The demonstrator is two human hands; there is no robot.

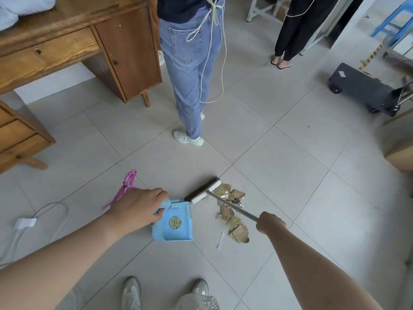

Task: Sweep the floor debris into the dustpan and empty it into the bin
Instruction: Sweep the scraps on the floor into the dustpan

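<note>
Left hand (138, 209) grips dustpan (176, 229); debris (240, 232) beside it.

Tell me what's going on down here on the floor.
A person is sweeping. The left hand grips the blue dustpan by its handle; the right hand holds the broom, its head resting at the far edge of a pile of paper scraps beside the pan. The scraps are not yet in the pan.

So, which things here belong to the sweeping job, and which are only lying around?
For the job:
left hand, gripping the blue dustpan
right hand, gripping the broom
paper debris on the floor beside the dustpan
(no bin in view)

Lying about:
pink loop
white charger with cable
wooden desk
black cart
</note>
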